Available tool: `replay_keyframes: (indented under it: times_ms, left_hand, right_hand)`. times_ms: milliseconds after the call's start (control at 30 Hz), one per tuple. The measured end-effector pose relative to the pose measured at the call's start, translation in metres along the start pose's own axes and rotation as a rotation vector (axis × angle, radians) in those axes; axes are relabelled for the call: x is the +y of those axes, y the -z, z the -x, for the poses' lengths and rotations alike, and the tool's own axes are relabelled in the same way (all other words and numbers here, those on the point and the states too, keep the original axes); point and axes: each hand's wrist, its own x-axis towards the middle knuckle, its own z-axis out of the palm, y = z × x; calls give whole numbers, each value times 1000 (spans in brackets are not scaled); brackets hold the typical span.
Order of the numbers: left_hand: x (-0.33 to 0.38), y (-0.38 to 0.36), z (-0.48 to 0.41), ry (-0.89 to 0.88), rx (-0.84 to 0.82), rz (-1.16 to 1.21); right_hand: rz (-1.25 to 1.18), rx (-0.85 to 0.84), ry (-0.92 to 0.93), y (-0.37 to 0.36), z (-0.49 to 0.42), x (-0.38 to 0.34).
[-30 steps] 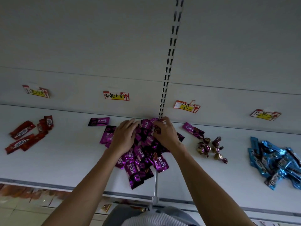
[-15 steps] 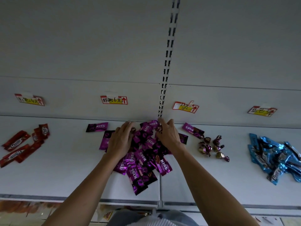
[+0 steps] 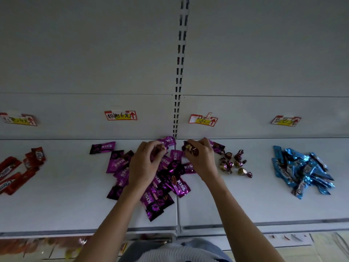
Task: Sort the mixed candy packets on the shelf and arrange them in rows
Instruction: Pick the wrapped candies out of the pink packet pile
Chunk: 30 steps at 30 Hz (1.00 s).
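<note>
Centrally: purple KISS packets [image 3: 166, 178] heaped on shelf [image 3: 66, 205] under both hands | right hand [image 3: 200, 159] pinching twist-wrapped candy [image 3: 190, 149] above heap's far edge | left hand [image 3: 145, 163] curled on 1 small wrapped piece [image 3: 160, 148] | loose twist candies [image 3: 234, 163] just right | blue packets [image 3: 302, 169] far right, red packets [image 3: 17, 171] far left

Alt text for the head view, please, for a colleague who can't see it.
The right hand pinches a foil-wrapped candy above a pile of purple KISS packets; the left hand curls into it. Red packets lie left, blue packets right.
</note>
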Motion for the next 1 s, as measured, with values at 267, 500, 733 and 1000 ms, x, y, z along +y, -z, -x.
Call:
replay_keyframes:
  times_ms: [267,500,733,1000]
  left_hand:
    - [74,-49,46,114,-111,275]
    - [102,-97,66,285,-151,256]
    - [119,-124,77,387,-310,262]
    - [106,-107,67,180,-206,49]
  right_hand:
    - [-25,123,-20,68,55,28]
    - [72,0,-52,96,78,75]
    - [52,-7,-13,111,84,101]
    - [61,146,100,113,65,101]
